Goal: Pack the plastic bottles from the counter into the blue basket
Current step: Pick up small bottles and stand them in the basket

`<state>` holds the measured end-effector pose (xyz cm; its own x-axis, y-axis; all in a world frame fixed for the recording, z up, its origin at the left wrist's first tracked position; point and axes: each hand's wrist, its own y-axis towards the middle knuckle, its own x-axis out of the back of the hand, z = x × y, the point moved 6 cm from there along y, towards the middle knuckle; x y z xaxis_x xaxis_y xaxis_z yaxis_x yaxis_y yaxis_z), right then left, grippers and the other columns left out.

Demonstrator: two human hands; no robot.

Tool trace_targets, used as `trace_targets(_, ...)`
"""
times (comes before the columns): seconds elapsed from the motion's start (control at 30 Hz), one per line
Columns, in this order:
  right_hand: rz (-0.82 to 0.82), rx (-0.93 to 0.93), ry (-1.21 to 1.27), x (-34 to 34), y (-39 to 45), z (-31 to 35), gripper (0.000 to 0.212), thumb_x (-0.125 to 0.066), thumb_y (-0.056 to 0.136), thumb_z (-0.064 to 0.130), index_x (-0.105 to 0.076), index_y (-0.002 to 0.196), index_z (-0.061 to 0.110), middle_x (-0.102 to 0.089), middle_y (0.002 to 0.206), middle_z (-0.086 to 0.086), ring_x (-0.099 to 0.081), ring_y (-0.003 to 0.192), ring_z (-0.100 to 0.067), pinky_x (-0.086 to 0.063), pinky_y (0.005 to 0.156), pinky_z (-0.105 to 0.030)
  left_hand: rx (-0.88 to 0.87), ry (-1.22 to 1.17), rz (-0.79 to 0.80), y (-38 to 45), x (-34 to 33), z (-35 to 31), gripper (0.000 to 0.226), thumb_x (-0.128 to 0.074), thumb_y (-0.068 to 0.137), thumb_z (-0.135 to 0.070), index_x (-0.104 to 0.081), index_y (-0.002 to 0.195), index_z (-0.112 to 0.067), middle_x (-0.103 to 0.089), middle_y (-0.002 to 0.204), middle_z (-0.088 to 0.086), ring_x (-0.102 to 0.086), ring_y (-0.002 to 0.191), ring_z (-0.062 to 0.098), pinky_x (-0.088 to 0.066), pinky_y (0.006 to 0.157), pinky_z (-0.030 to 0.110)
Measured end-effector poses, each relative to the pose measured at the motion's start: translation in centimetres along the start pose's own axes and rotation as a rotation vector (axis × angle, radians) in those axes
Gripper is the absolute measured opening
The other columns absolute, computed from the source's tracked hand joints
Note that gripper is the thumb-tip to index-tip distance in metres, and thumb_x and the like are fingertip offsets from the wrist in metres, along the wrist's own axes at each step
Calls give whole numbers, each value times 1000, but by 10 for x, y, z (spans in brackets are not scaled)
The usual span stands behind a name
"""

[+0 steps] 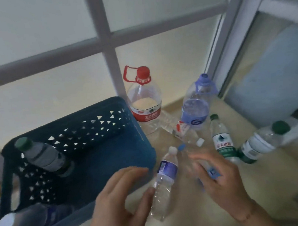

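A small clear bottle with a blue label and white cap (165, 177) is located on the counter (254, 184), just beside the right wall of the blue basket (112, 154). It is leaned with its cap toward the window. The thumb of the left hand (117, 202) is placed against its lower body, while the fingers are spread above the basket rim; a closed grip is not shown. A second clear bottle with a blue cap (204, 169) is partly covered by the right hand (222, 180), whose fingers are blurred; whether it is grasped cannot be told.

Inside the basket, a green-capped bottle (41, 154) is leaned in the far left corner, and a white-capped bottle (21, 225) is seen at the near left corner.

Further back on the counter, a large red-capped jug (144, 102), a large blue-capped jug (196, 107), a fallen clear bottle (184, 133), an upright green-labelled bottle (223, 141) and a tilted green-capped bottle (261, 142) are arranged before the frosted window (42, 32).
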<state>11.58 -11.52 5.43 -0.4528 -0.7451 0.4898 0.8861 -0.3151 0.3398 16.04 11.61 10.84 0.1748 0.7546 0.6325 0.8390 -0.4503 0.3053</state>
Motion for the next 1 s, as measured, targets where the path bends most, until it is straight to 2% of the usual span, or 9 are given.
trace_targets(0.13, 73, -275, 23, 25, -5, -71, 23, -70, 86, 13, -69, 104, 27, -70, 99, 20, -67, 93, -2, -55, 83, -30, 343, 414, 589, -11, -111, 35, 76, -55, 90, -63, -24, 153, -34, -51, 144, -7, -56, 124, 13, -46, 102, 30)
trace_targets(0.2, 158, -282, 27, 30, -10, -88, 31, -71, 85, 13, -66, 106, 37, -69, 101, 23, -67, 92, 1, -56, 82, -25, 501, 524, 685, -22, -148, 50, 100, -54, 90, -67, 0, 160, -21, -31, 158, 5, -46, 135, 24, -42, 106, 36)
trace_targets(0.33, 290, -228, 26, 38, -20, -99, 40, -72, 82, 22, -60, 107, 52, -69, 99, 27, -68, 88, 1, -51, 76, -11, 654, 552, 515, -17, -177, 77, 94, -50, 92, -62, 2, 158, -20, -34, 157, 3, -46, 134, 25, -44, 105, 39)
trace_targets(0.53, 464, -247, 88, 5, -2, -96, 32, -71, 77, 44, -56, 105, 50, -68, 95, 17, -64, 88, -5, -53, 79, -26, 715, 444, 222, -21, -169, 79, 64, -48, 90, -66, -25, 145, -45, -54, 140, -14, -56, 125, 16, -47, 91, 33)
trace_targets(0.6, 519, -305, 139, -20, 13, -95, 75, -60, 61, 81, -43, 126, 48, -61, 113, 20, -62, 97, -2, -50, 85, -26, 666, 443, 143, -28, -161, 76, 74, -57, 83, -67, -27, 148, -45, -54, 141, -17, -60, 121, 11, -50, 88, 30)
trace_targets(0.67, 583, -362, 247, -46, 26, -90, 103, -52, 59, 89, -22, 145, 40, -50, 131, 15, -57, 114, -7, -48, 97, -34, 591, 380, 31, -32, -157, 67, 80, -62, 75, -65, -31, 146, -46, -60, 136, -18, -65, 112, 9, -54, 82, 28)
trace_targets(0.8, 603, -402, 616, -56, 43, -51, 69, -64, 78, 62, -36, 133, 32, -63, 115, -3, -68, 100, -16, -56, 90, -41, 485, 306, -160, -28, -143, 36, 84, -67, 67, -59, -27, 140, -48, -69, 123, -18, -71, 95, 6, -55, 74, 20)
trace_targets(0.9, 514, -243, 690, -32, 65, 6, 36, -62, 86, 48, -50, 117, 34, -68, 102, 2, -70, 93, -16, -59, 75, -32, 411, 212, -319, -21, -116, 12, 90, -73, 66, -57, -24, 141, -52, -60, 134, -23, -63, 113, 1, -48, 93, 13)
trace_targets(1.0, 533, 57, 715, -15, 90, 84, 29, -61, 91, 43, -53, 113, 26, -67, 94, 7, -68, 87, -8, -54, 69, -19, 325, 62, -454, -17, -79, -10, 90, -80, 71, -49, -28, 145, -46, -56, 143, -12, -59, 125, 8, -51, 102, 35)
